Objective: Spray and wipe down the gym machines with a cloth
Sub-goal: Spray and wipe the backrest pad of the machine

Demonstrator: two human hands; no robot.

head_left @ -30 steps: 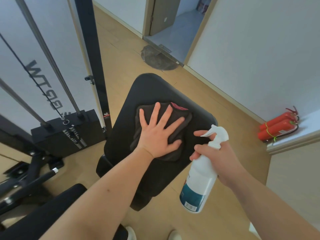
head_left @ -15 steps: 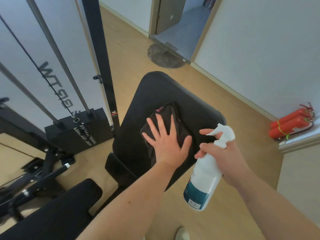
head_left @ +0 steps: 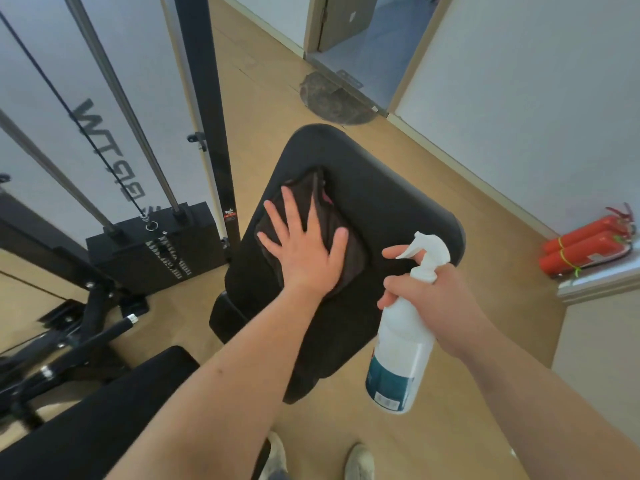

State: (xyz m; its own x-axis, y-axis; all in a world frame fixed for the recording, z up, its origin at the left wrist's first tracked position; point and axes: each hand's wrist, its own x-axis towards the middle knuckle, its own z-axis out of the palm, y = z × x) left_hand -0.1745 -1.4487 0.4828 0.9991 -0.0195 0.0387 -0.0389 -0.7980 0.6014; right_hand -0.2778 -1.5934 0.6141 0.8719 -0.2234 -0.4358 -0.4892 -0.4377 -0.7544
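Centre frame, the left hand (head_left: 306, 252) lies flat, fingers (head_left: 289, 211) spread apart, on a dark brown cloth (head_left: 320, 209) atop a black padded gym seat (head_left: 388, 202). Lower right, the right hand (head_left: 440, 292) has its fingers wrapped around a white spray bottle with a teal label (head_left: 398, 355). The floor (head_left: 277, 98) is pale wood. The palm hides much of the cloth.

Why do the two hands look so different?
The left hand lies flat with its fingers spread, while the right hand is curled up. The left hand presses a dark cloth onto the black pad; the right hand holds a white spray bottle in the air beside the pad. Both hands are bare, and each has a cleaning thing.
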